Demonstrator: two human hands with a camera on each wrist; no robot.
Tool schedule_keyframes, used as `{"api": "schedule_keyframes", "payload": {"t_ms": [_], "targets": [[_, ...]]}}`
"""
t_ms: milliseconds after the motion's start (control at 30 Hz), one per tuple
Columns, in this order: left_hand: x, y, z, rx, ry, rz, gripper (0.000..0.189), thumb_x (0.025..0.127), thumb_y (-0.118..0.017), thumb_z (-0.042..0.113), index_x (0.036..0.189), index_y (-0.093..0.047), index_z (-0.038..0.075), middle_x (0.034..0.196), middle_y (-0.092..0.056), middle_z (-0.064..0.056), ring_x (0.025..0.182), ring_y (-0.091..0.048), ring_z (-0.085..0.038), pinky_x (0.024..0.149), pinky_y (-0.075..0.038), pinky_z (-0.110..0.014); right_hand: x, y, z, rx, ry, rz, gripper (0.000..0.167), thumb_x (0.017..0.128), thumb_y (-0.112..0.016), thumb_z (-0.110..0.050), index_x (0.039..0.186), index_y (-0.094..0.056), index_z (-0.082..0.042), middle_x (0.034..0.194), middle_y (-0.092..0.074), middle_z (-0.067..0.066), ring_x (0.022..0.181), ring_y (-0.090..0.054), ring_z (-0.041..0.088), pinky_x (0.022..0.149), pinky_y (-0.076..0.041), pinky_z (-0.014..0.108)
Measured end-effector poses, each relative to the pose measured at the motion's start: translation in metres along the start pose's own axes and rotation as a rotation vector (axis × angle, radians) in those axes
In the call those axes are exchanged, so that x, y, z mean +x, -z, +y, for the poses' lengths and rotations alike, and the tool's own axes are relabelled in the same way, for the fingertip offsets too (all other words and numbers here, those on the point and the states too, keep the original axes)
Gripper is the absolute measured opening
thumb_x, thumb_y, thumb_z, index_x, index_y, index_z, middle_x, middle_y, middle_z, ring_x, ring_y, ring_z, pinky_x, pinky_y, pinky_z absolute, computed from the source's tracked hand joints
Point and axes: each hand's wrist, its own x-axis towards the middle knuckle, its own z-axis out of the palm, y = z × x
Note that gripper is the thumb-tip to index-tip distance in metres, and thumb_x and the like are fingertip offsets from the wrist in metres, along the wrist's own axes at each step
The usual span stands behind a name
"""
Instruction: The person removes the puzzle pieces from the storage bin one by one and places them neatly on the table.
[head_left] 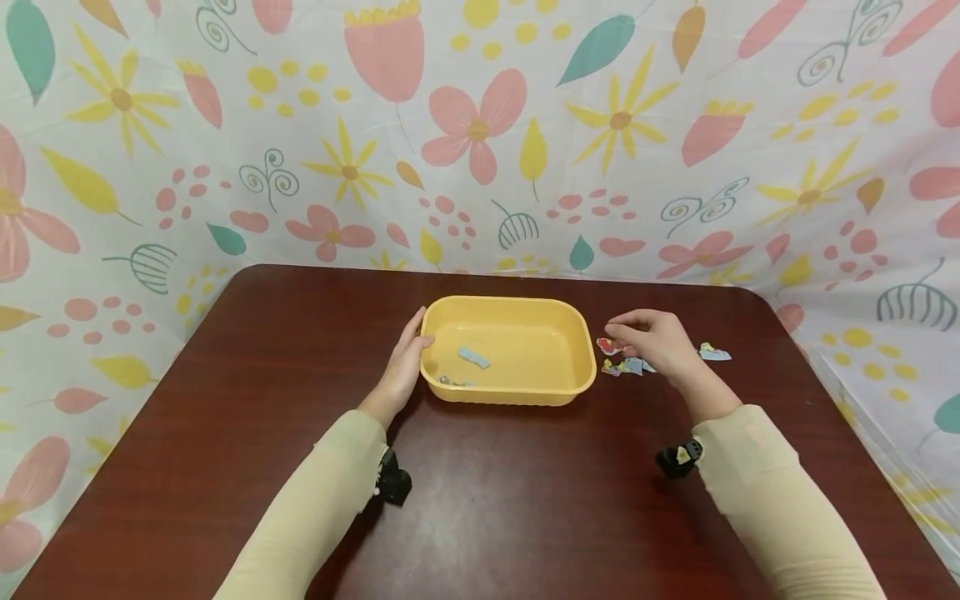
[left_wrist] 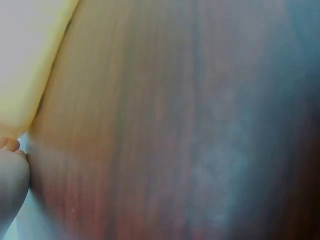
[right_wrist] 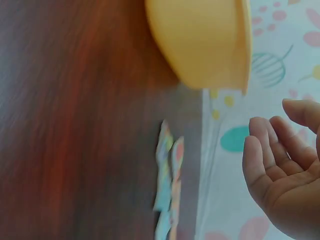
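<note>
My left hand [head_left: 399,368] grips the left end of a yellow plastic basin [head_left: 510,392], its thumb over the rim and its fingers outside. Inside the basin lie a light-blue flat piece [head_left: 474,357] and a few small printed bits [head_left: 453,382] near the front wall. To the right of the basin, my right hand [head_left: 654,340] hovers over several colourful flat cut-out pieces [head_left: 633,366], one with a red print [head_left: 609,346]. In the right wrist view its fingers [right_wrist: 253,160] are loosely bent, the thumb stands apart, and nothing is between them.
Farther right, another blue-and-yellow cut-out piece [head_left: 715,353] lies on the dark brown table [head_left: 480,500]. A flower-printed cloth [head_left: 480,200] hangs behind and around the table. A black wrist camera [head_left: 393,479] is strapped at the left sleeve, another [head_left: 678,458] at the right.
</note>
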Motion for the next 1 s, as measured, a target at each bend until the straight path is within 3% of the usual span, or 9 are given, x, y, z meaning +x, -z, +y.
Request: {"api": "schedule_keyframes", "payload": {"t_ms": [167,400,633,800,1000], "targets": [[-0.001,0.000,0.000,0.005,-0.005,-0.007,0.061,0.094,-0.039,0.020,0.152,-0.020,0.028,0.158,-0.016,0.006,0.142,-0.021,-0.018,0.114,-0.022,-0.043,0.006,-0.012,-0.015,0.057,0.010,-0.026,0.044,0.091,-0.062,-0.034,0.117,-0.062,0.002,0.097,-0.070,0.017,0.072,-0.068,0.009,0.068,-0.057,0.028],[0.001,0.001,-0.001,-0.012,-0.020,-0.016,0.059,0.096,-0.036,0.018,0.152,-0.020,0.027,0.158,-0.015,0.006,0.142,-0.021,-0.018,0.114,-0.022,-0.043,0.012,-0.025,-0.033,0.039,0.019,-0.059,0.043,0.091,-0.062,-0.036,0.119,-0.062,-0.003,0.100,-0.069,0.019,0.080,-0.068,0.024,0.062,-0.053,0.025],[-0.004,0.001,0.011,-0.045,0.014,-0.033,0.058,0.098,-0.033,0.014,0.153,-0.018,0.025,0.159,-0.013,0.002,0.141,-0.024,-0.024,0.114,-0.023,-0.044,0.020,-0.044,-0.042,0.107,0.084,-0.113,0.043,0.091,-0.063,-0.030,0.119,-0.061,0.003,0.109,-0.064,0.023,0.091,-0.068,0.025,0.077,-0.056,0.036],[-0.016,-0.001,0.025,-0.021,0.020,-0.036,0.058,0.098,-0.033,0.013,0.153,-0.017,0.022,0.160,-0.010,-0.001,0.143,-0.019,-0.023,0.115,-0.022,-0.044,0.026,-0.060,-0.044,0.131,0.115,-0.159,0.042,0.090,-0.064,-0.027,0.119,-0.061,0.004,0.108,-0.065,0.023,0.091,-0.067,0.025,0.076,-0.056,0.036],[-0.019,-0.003,0.028,-0.016,0.026,-0.051,0.058,0.098,-0.031,0.014,0.153,-0.015,0.024,0.160,-0.008,0.000,0.143,-0.021,-0.024,0.114,-0.024,-0.045,0.029,-0.077,-0.050,0.159,0.105,-0.209,0.042,0.089,-0.065,-0.024,0.119,-0.061,0.004,0.105,-0.067,0.014,0.096,-0.065,0.030,0.080,-0.055,0.038]]}}
